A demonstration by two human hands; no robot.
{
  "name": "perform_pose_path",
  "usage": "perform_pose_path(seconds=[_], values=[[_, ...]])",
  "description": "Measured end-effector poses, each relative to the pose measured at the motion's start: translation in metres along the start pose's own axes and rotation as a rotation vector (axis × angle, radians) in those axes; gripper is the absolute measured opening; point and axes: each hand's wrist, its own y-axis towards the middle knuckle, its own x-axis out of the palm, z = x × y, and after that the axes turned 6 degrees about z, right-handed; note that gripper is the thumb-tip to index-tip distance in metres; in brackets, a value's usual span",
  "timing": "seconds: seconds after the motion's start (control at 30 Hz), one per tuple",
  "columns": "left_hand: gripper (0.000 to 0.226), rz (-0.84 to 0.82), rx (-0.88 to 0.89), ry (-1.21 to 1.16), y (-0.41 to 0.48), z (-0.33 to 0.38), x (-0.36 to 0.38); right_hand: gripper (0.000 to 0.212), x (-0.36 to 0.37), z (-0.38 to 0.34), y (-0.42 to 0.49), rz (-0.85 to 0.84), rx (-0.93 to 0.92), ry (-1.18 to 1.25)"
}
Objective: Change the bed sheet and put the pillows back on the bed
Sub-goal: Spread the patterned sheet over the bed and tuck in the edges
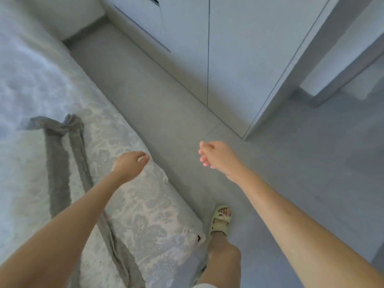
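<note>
The bed (145, 215) is seen along the left side, running from the near edge to the far left corner. No sheet is laid over it: the mattress top is bare, covered in a pale fabric with a woven leaf-and-flower pattern in cream and faded blue-grey. Its far part is washed out by light and blurred. The near right corner of the mattress is rounded, and a small dark mark is seen at that corner.

The grey floor (291, 163) is spread to the right of the bed. White cupboard doors (239, 48) are set along its far side.

A grey strip of cloth (58, 163) is laid on the mattress at the left, doubled into two long bands joined at the far end.

The left hand (129, 163) is held over the right edge of the mattress, fingers loosely curled, with nothing grasped. The right hand (216, 154) is held over the floor, well apart from the bed, fingers likewise loosely curled and nothing held.

A pale green sandal (220, 221) is worn on a foot placed on the floor just beside the near corner of the bed.
</note>
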Motion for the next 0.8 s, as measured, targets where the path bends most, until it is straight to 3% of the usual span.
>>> perform_pose_path(seconds=[0.2,0.4,0.8], values=[[0.034,0.093,-0.254,-0.286,0.025,0.016,-0.093,0.029,-0.020,-0.143,0.041,-0.183,-0.217,-0.152],[0.033,0.199,-0.343,-0.326,0.063,0.037,-0.196,0.029,-0.045,-0.254,0.092,-0.304,-0.383,-0.269],[0.019,0.538,-0.528,-0.563,0.203,0.030,-0.365,0.037,-0.076,-0.451,0.245,-0.291,-0.667,-0.397]])
